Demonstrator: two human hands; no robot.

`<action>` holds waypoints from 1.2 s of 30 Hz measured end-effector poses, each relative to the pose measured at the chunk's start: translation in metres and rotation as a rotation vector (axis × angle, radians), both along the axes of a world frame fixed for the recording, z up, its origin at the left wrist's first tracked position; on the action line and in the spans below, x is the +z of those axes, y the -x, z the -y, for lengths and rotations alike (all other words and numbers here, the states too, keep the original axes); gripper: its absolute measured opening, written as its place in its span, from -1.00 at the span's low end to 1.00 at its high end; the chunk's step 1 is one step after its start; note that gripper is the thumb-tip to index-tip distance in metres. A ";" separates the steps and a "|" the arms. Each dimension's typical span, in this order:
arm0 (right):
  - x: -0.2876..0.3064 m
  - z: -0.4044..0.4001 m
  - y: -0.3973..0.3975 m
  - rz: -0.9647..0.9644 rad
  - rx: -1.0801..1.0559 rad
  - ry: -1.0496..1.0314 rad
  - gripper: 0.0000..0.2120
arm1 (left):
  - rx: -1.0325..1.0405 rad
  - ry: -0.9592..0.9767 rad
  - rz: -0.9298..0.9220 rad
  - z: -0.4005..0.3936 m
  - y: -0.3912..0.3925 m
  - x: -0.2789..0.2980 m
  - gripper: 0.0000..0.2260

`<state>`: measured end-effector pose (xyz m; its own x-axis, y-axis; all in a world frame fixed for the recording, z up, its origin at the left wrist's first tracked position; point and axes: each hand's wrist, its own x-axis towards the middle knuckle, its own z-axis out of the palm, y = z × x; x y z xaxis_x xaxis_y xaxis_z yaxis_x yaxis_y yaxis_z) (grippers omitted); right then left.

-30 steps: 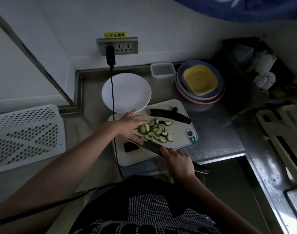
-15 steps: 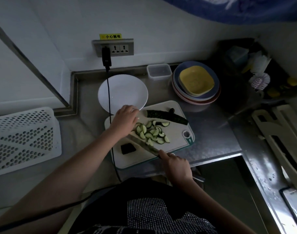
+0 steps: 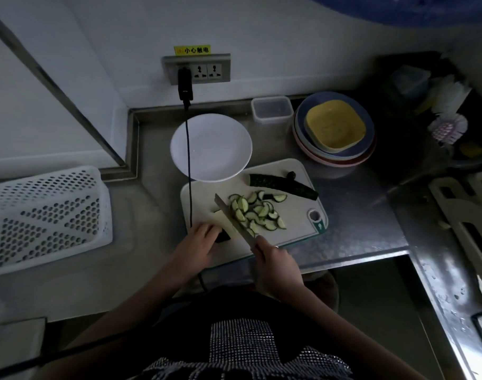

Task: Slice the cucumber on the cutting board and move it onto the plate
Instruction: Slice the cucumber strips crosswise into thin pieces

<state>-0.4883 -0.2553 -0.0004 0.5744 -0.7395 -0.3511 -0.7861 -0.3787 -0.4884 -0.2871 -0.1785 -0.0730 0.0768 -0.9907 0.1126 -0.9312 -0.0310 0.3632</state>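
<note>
A white cutting board (image 3: 294, 234) lies on the steel counter. On it are a pile of several cucumber slices (image 3: 261, 212), an uncut dark cucumber half (image 3: 283, 185) at the far edge, and a small dark end piece (image 3: 224, 237) near the front left. My right hand (image 3: 275, 266) grips the knife handle, and the knife blade (image 3: 230, 213) lies along the left side of the slices. My left hand (image 3: 197, 242) rests on the board's near left edge, fingertips touching the end piece. The white plate (image 3: 220, 144) sits bare just behind the board.
A black cable (image 3: 189, 165) hangs from the wall socket across the plate and board. Behind the board to the right stand a clear container (image 3: 272, 108) and stacked plates with a yellow dish (image 3: 334, 127). A white perforated basket (image 3: 42, 215) lies at the left, and the counter drops off right of the board.
My left hand has pulled back from the slices to the end piece at the board's near left. The knife has slid in along the left side of the pile.
</note>
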 end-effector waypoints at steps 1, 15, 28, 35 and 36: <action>0.000 -0.001 -0.001 -0.004 0.015 -0.008 -0.82 | 0.010 0.015 -0.008 -0.001 0.002 0.001 -0.70; 0.001 -0.002 -0.008 -0.105 0.175 0.025 -0.79 | -0.103 0.108 0.101 0.001 0.012 0.007 -0.71; -0.006 -0.002 -0.008 -0.111 0.194 0.001 -0.81 | -0.111 0.011 0.061 0.000 0.013 0.011 -0.68; -0.014 -0.003 -0.007 -0.174 0.265 0.033 -0.82 | -0.119 0.025 0.080 0.000 0.012 0.007 -0.69; -0.014 -0.003 -0.007 -0.186 0.272 0.029 -0.81 | -0.118 0.023 0.079 0.000 0.012 0.006 -0.69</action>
<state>-0.4809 -0.2521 -0.0146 0.6805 -0.5789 -0.4492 -0.7287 -0.5990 -0.3320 -0.2993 -0.1788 -0.0672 -0.0505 -0.9894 0.1360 -0.9536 0.0882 0.2878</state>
